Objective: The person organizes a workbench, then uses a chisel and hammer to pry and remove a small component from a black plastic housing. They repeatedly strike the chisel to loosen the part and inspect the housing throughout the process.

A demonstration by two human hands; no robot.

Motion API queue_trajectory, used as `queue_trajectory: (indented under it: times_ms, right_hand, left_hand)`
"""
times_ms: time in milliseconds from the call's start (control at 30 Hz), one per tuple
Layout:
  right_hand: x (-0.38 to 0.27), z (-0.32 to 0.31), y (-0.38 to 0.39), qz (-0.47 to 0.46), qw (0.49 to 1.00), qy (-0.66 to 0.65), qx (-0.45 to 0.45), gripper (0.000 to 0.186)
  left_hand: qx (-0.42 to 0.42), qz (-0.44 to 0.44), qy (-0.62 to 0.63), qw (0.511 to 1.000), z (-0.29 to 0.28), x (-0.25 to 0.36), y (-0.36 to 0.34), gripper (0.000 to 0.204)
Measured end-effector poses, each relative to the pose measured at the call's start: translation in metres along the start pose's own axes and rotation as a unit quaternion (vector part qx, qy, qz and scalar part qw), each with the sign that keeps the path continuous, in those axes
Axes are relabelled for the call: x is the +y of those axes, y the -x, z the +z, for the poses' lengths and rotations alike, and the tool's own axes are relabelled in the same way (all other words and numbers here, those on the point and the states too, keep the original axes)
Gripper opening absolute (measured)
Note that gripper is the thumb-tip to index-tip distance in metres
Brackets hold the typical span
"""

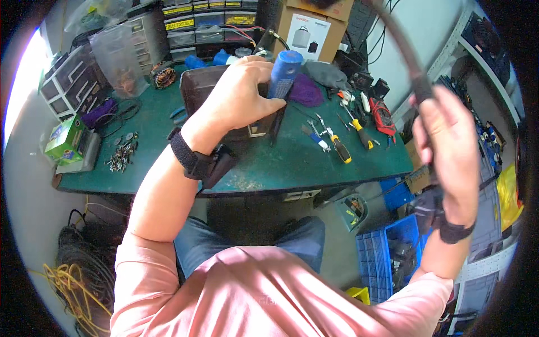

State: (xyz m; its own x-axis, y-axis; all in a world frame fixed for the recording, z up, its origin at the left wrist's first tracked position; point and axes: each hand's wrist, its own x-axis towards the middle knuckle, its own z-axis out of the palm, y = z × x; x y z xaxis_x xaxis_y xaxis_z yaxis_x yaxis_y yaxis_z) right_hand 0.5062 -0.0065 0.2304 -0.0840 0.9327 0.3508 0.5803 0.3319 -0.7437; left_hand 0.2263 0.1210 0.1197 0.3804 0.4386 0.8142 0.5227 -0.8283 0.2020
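Observation:
My left hand (244,90) is closed round a tool with a thick blue handle (285,73), held nearly upright. Its dark lower part reaches down beside an open dark box-like casing (197,84) on the bench; the tip is hard to make out. Raised at the right, my right hand (446,137) grips the long dark handle of a hammer (418,73). That hand is smeared by motion, and the hammer's dark head is mostly cut off at the top edge. My left forearm hides part of the casing.
On the green bench (247,180) lie screwdrivers (359,133), a red multimeter (383,116), a purple cloth (306,92) and loose screws (120,154). Drawer units (208,33) and a cardboard box (311,36) stand behind. Blue crates (375,264) sit on the floor, lower right.

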Motion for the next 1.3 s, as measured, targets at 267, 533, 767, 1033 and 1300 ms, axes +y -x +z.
queue_trajectory:
  times_ms: [267, 533, 767, 1033, 1300]
  right_hand:
    - [0.016, 0.023, 0.004, 0.017, 0.997, -0.027, -0.073, 0.025]
    - [-0.012, -0.001, 0.011, -0.072, 0.997, -0.028, 0.032, 0.035]
    - [0.005, 0.000, 0.009, -0.020, 0.997, -0.069, -0.011, 0.034]
    - [0.011, 0.002, 0.010, -0.012, 0.997, -0.078, -0.020, 0.033]
    - [0.014, 0.005, 0.006, -0.012, 0.996, -0.081, -0.045, 0.032]
  left_hand:
    - [0.006, 0.008, -0.011, 1.000, 0.006, 0.004, 0.000, 0.028]
    - [-0.020, -0.019, 0.006, 1.000, -0.001, 0.006, 0.001, 0.027]
    - [-0.049, -0.068, 0.073, 0.994, -0.014, 0.014, -0.002, 0.028]
    - [-0.073, -0.049, 0.027, 0.996, -0.016, 0.006, 0.003, 0.029]
    - [-0.072, -0.021, 0.012, 0.997, -0.018, 0.003, 0.006, 0.031]
